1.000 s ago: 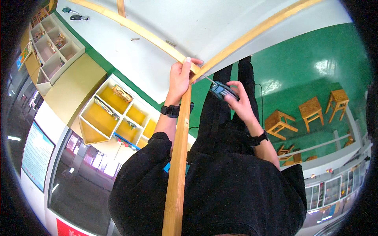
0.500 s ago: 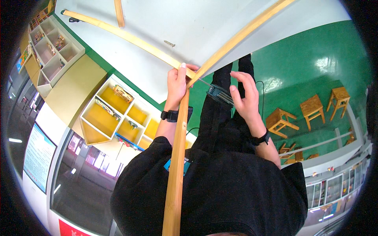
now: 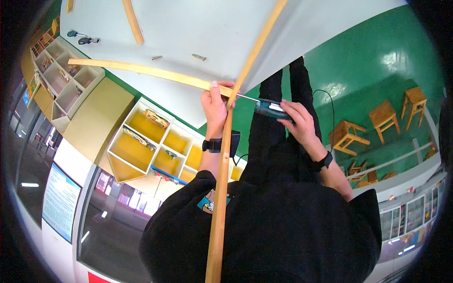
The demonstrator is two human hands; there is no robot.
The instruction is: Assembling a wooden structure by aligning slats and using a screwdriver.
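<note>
My left hand is closed round the end of a wooden strip that stretches left over the white table. There the strip's end meets a longer wooden strip, which runs from the far side back toward my chest. My right hand grips the dark green handle of a folding hex key set between thumb and fingers. The tool's extended metal shaft points left and reaches the joint from its right side. Where the shaft's tip sits is too small to tell.
On the white table lie two screws, two screwdrivers and another wooden strip. Shelving units with compartments stand left. Wooden stools and a dark cable are on the green floor at right.
My right hand has closed on the hex key set, which has turned over. The strips have swung a little, and the view has shifted, bringing a second screw into sight.
</note>
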